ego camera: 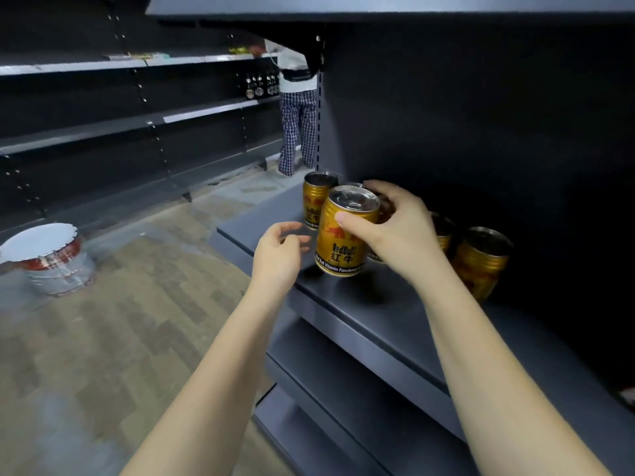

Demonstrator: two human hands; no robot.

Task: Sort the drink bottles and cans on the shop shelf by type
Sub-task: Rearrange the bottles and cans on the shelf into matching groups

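The right hand (395, 228) curls its fingers (350, 223) around a gold ribbed metal Red Bull can (343, 240) on the dark grey shelf (378, 304), the left hand (278, 255) loosely open and empty at nine o'clock, a second gold can (316, 201) at eleven o'clock behind, another gold can (481, 262) at three o'clock.

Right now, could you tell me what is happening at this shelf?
A person is sorting gold Red Bull cans on a dark shop shelf. The right hand grips one gold can near the shelf's front edge, thumb on its side and fingers round the back. The left hand hovers just beside it, fingers loosely curled, holding nothing. Another can stands behind, and more cans stand further right. Another person stands down the aisle.
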